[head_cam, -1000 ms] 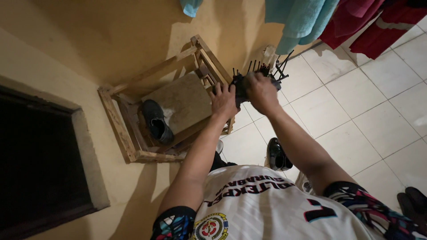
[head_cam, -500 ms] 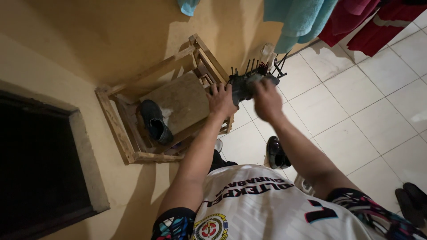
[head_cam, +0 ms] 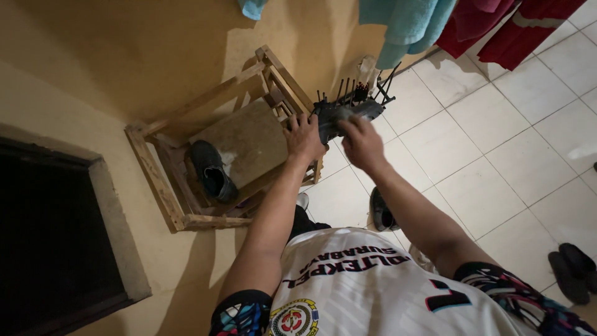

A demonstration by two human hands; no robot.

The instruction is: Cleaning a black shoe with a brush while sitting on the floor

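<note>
1. The left hand (head_cam: pixel 303 137) lies flat with its fingers spread, pressing on the right end of the wooden shoe rack (head_cam: pixel 163 186), just beside a dark spiky object (head_cam: pixel 348 109). It holds nothing closed in its grip.
2. The right hand (head_cam: pixel 362 142) reaches to the near side of that spiky object; its fingers curl toward it and seem to touch it, but whether they actually clasp it I cannot tell.
3. The spiky object sits at the rack's right end, up against the yellow wall (head_cam: pixel 155 56), over the tiled floor (head_cam: pixel 497 143).
4. As a judgement, the handling of the spiky object is under way and unfinished: both hands are at it and it is neither lifted clear nor set apart.
5. One black shoe (head_cam: pixel 212 170) lies on the rack's shelf; another dark shoe (head_cam: pixel 380 211) rests on the floor, partly hidden by the right forearm.
6. The dim light makes the spiky object hard to identify; hanging teal cloth (head_cam: pixel 398 25) is cut off at the top edge.
</note>
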